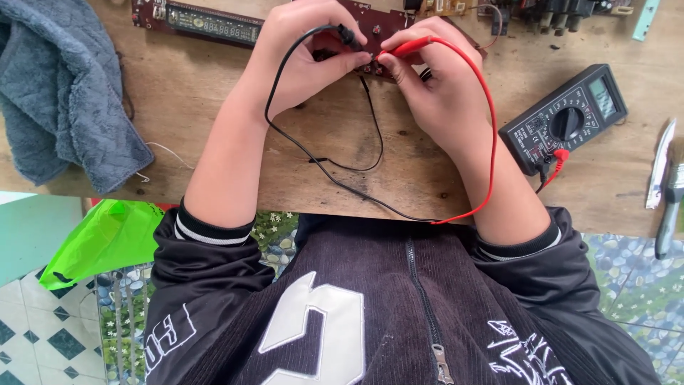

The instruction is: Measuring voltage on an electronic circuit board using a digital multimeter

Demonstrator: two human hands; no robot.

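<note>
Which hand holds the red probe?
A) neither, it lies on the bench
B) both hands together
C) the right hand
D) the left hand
C: the right hand pinches the red probe against the circuit board, while the left hand holds the black probe.

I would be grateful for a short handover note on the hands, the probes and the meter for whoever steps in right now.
Left hand: pinches the black probe, tip down on the circuit board.
Right hand: pinches the red probe, tip on the same board, close beside the black one.
Multimeter: lies on the wooden table to the right, both leads plugged in; its reading is too small to make out.
Done: probes connected and placed on the board.
Left: cannot tell which points have been checked.
Nearby: grey towel at the left, hand tools at the right edge.
</note>
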